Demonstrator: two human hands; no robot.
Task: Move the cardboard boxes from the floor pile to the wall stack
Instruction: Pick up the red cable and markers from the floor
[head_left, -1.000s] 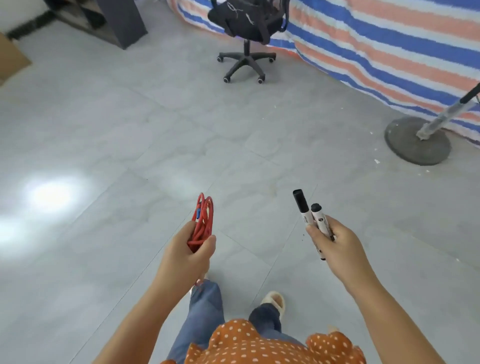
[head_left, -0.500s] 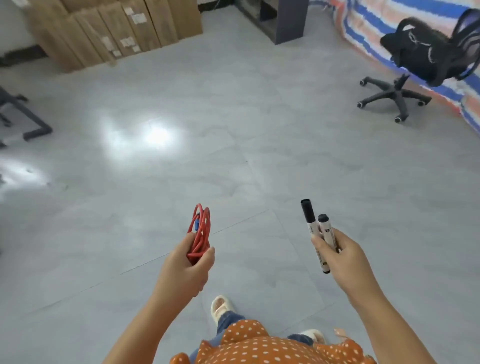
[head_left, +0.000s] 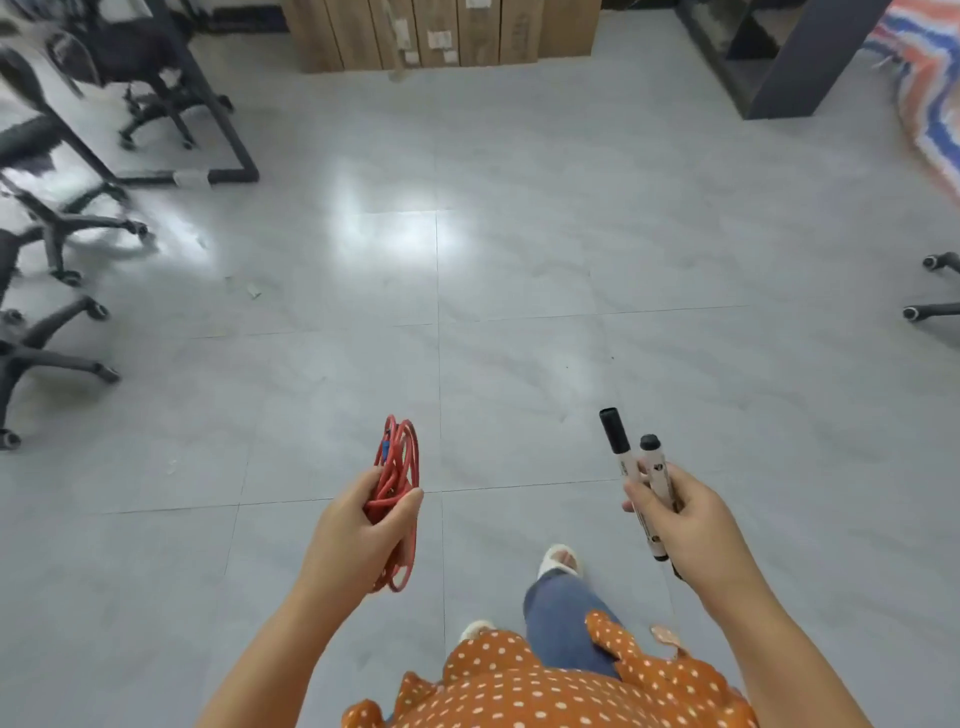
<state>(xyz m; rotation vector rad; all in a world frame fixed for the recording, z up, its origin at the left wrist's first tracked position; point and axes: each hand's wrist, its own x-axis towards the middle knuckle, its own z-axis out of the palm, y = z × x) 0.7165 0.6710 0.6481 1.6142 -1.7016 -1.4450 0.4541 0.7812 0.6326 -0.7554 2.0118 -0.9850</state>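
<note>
A view from a head-worn camera looks down at a person's two bare hands held out over a grey tiled floor (head_left: 519, 260). The left hand (head_left: 358, 535), at about 7 o'clock from the centre of the view, has its fingers and thumb curled round a coiled red cable (head_left: 397, 478), whose loops stick up above the fist and hang below it. The right hand (head_left: 685, 519), at about 5 o'clock, pinches two black-capped white markers (head_left: 636, 467) side by side, caps pointing up and away. The cardboard boxes (head_left: 441, 31) stand upright in a row at 12 o'clock, at the far edge of the floor, well apart from both hands; some carry small white labels. Black office chair bases (head_left: 52, 343) and a dark desk frame (head_left: 208, 104) crowd the 9 to 10 o'clock side. A dark shelf unit (head_left: 779, 67) sits at 1 o'clock, with a striped tarp (head_left: 930, 88) at 2 o'clock. Below, an orange polka-dot top (head_left: 545, 691), a jeans leg and pale slippers show.
</note>
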